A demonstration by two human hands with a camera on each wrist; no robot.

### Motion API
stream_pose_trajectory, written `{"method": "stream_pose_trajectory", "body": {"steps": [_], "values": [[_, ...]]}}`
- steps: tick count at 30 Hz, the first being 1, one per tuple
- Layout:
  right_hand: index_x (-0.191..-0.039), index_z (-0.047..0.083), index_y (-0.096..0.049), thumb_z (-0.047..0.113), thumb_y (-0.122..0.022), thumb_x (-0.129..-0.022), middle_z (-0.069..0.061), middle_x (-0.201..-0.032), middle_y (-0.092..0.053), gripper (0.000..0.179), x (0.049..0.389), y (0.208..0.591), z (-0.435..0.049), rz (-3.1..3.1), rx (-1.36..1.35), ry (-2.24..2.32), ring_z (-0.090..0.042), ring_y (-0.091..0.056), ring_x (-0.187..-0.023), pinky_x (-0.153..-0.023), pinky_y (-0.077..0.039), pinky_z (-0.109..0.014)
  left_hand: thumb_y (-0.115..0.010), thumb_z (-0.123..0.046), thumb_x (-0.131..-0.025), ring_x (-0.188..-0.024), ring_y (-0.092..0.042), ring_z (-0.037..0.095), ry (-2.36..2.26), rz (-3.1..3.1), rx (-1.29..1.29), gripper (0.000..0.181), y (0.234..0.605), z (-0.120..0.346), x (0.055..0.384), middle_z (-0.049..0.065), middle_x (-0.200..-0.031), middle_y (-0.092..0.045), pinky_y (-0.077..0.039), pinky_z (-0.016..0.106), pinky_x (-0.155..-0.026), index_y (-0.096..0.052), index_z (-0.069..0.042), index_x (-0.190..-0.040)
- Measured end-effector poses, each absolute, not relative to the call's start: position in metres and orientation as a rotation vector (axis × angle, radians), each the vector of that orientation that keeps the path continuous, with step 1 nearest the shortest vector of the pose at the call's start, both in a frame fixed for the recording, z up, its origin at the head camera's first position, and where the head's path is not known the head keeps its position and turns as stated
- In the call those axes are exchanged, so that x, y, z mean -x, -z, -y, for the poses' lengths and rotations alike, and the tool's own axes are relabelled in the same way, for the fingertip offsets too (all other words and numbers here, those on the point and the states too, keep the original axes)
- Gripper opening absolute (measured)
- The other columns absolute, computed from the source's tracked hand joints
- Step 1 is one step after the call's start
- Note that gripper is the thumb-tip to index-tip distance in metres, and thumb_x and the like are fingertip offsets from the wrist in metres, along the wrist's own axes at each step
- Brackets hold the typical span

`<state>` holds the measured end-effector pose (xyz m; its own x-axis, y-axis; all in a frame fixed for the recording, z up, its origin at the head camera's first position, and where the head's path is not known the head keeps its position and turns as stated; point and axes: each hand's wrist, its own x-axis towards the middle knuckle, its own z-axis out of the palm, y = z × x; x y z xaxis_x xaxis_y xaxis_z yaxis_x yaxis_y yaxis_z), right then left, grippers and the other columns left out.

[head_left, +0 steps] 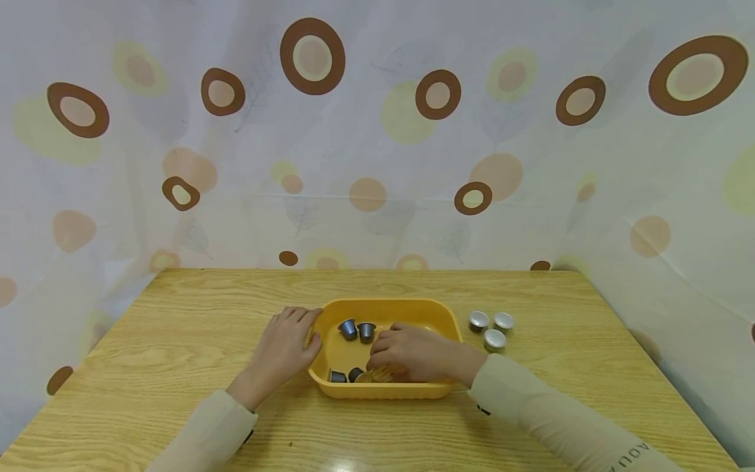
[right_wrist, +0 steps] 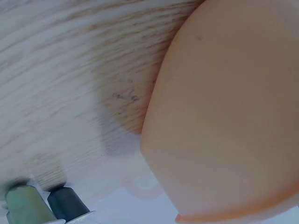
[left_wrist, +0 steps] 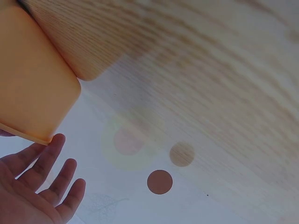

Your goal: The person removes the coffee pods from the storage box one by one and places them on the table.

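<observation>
A yellow plastic basin (head_left: 386, 391) sits on the table with small coffee capsules inside. My left hand (head_left: 288, 337) is at its left rim, and the left wrist view shows that hand's fingers (left_wrist: 55, 148) fairly straight, one tip touching the rim. My right hand (head_left: 409, 354) reaches down into the basin, its fingers bent toward the floor beside gold-coloured capsules (head_left: 364, 377) at the near side. Its fingertips are hidden, so I cannot tell whether they hold a capsule. Two dark blue-grey capsules (head_left: 366, 332) lie toward the back left, and dark capsules (head_left: 337, 377) lie at the front left.
Right of the basin, three capsules (head_left: 494, 339) rest on the wooden table (head_left: 206, 314) with silvery lids up. In the right wrist view, a green capsule (right_wrist: 29, 205) and a dark one (right_wrist: 66, 204) show beside the basin. A patterned curtain (head_left: 366, 144) surrounds the table's back and sides.
</observation>
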<state>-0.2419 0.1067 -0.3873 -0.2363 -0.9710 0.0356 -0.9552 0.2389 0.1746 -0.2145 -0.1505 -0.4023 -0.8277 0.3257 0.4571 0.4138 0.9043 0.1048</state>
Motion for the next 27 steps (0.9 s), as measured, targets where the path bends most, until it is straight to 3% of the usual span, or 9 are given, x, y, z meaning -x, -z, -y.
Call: {"method": "stream_pose_trajectory", "body": {"steps": [18,27], "values": [[-0.117,0.022,-0.059,0.033,-0.066,-0.082,0.01,-0.113,-0.061,0.037,0.244,0.382,-0.125,2.533,-1.72,0.043,-0.011,-0.054,-0.106,-0.097,-0.041,-0.036,-0.059,-0.02,-0.083,-0.102,-0.056,0.025,0.274,2.633,0.533,0.037,0.403,0.151,0.215,0.004,-0.105,-0.065,-0.046,0.042,-0.087,-0.06,-0.009,-0.118],[-0.111,0.021,-0.062,0.029,-0.068,-0.079,0.008,-0.106,-0.062,0.034,0.248,0.378,-0.136,2.459,-1.689,-0.073,-0.012,-0.056,-0.099,-0.09,-0.044,-0.036,-0.058,-0.019,-0.083,-0.103,-0.056,0.025,0.283,2.634,0.536,0.037,0.402,0.15,0.214,0.004,-0.106,-0.065,-0.046,0.042,-0.088,-0.06,-0.009,-0.118]]}}
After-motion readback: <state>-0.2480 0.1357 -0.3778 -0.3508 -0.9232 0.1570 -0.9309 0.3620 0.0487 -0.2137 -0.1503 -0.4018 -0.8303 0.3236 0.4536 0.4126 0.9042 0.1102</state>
